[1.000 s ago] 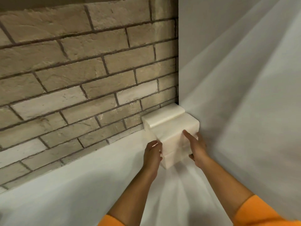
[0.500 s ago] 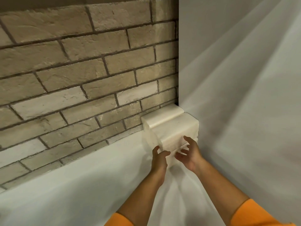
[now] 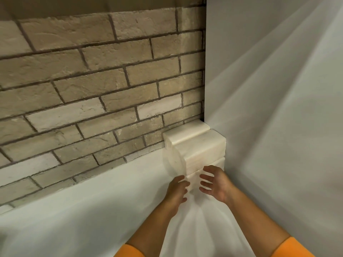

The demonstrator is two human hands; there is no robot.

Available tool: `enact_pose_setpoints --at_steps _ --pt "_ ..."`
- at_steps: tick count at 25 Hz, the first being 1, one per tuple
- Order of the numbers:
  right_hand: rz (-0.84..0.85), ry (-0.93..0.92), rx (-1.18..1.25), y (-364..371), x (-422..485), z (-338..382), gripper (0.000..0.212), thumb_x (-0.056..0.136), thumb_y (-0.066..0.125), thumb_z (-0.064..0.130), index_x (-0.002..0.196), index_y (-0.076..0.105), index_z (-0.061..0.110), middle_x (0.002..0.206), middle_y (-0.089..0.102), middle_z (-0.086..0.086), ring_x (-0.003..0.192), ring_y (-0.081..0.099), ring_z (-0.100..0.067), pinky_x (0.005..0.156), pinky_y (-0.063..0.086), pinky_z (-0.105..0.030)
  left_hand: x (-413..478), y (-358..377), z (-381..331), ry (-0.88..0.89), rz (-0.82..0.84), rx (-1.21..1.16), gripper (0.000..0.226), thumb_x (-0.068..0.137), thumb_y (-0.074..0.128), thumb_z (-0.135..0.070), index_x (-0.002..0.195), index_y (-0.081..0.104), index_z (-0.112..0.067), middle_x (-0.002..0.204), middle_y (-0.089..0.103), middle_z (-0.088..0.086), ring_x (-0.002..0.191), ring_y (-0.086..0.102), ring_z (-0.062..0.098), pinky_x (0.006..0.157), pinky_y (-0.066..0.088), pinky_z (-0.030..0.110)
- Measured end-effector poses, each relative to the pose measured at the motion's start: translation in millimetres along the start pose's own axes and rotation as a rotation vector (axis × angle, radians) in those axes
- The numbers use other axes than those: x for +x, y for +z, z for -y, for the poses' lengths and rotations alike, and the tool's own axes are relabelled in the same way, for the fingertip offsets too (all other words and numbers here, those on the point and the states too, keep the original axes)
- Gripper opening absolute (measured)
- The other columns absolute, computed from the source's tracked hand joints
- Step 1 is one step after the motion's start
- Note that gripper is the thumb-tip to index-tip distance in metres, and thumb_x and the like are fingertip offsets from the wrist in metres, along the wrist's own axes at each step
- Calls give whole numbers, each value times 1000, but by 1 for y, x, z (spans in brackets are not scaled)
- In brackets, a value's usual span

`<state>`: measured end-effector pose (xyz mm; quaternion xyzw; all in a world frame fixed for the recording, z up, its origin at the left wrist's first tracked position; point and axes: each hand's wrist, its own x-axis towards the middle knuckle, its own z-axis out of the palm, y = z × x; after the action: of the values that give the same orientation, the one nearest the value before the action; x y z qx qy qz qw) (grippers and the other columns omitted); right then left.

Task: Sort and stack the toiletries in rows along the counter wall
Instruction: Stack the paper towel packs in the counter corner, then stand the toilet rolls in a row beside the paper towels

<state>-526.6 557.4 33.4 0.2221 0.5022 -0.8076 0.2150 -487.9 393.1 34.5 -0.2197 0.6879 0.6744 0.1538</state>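
In the head view, the stack of white bars (image 3: 203,148) sat in the far right corner of the desk (image 3: 89,210), against the brick wall (image 3: 92,86) and the grey side wall (image 3: 278,108). My left hand (image 3: 177,190) and right hand (image 3: 216,184) hovered just in front of it, palms facing, fingers spread and loosely bent, holding nothing.

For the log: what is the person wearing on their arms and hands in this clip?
Both are bare: the left hand and right hand wear no gloves, and no rings or watch show. The forearms are uncovered; the left sleeve and right sleeve are plain orange, showing only at the bottom edge.
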Motion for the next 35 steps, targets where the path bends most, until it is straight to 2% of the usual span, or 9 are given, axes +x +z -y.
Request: enact_pose_setpoints --at_steps 5,11,17,20,23,27,30,35 --pt "78 21 -38 19 -31 -23 32 92 63 34 115 68 13 123 71 -17 109 65 -38 94 54 -50 -41 -30 20 34 -45 19 21 97 56 -27 116 65 -21 108 74 2 100 70 23 92 57 42" --pt "212 99 -91 59 -74 -66 35 94 58 36 120 68 14 119 75 -14 116 66 -36 95 51 -47 -93 -95 55 185 -316 -18 16 94 60 -14 98 74 -20 95 78 -1 87 74 20 75 54 31" --pt "288 142 -277 113 -107 -125 29 94 59 33 114 71 14 115 76 -14 106 68 -32 92 51 -45 -154 -172 96 207 -472 -60 16 92 61 -14 95 75 -20 89 77 -2 84 72 23 73 52 32" --pt "288 109 -415 134 -120 -157 24 95 60 29 111 72 15 104 77 -11 99 69 -31 85 52 -43 -186 -207 123 142 -429 -26 16 88 63 -28 97 75 -23 94 77 -4 88 72 22 73 51 29" --pt "288 34 -579 161 -132 -188 19 95 63 27 108 71 16 101 77 -10 90 70 -28 78 53 -39 -216 -245 150 66 -392 16 14 94 63 -26 99 76 -27 99 77 -6 91 73 18 76 51 26" --pt "299 -7 -688 201 -151 -233 18 97 62 27 110 69 17 105 76 -11 87 70 -25 72 52 -33 -254 -299 180 70 -430 37 12 95 64 -26 97 76 -27 100 76 -5 88 73 15 75 50 21" --pt "351 21 -775 236 -173 -272 17 97 63 28 108 69 17 106 76 -12 83 69 -23 73 50 -34 -283 -345 200 78 -463 52 12 96 64 -26 96 75 -28 100 76 -6 86 72 13 74 49 18" --pt "445 31 -941 300 -209 -350 16 88 67 28 102 71 22 99 76 -8 76 66 -17 69 46 -30 -328 -427 236 100 -541 113 13 95 64 -27 93 75 -34 95 75 -9 83 70 5 76 50 18"
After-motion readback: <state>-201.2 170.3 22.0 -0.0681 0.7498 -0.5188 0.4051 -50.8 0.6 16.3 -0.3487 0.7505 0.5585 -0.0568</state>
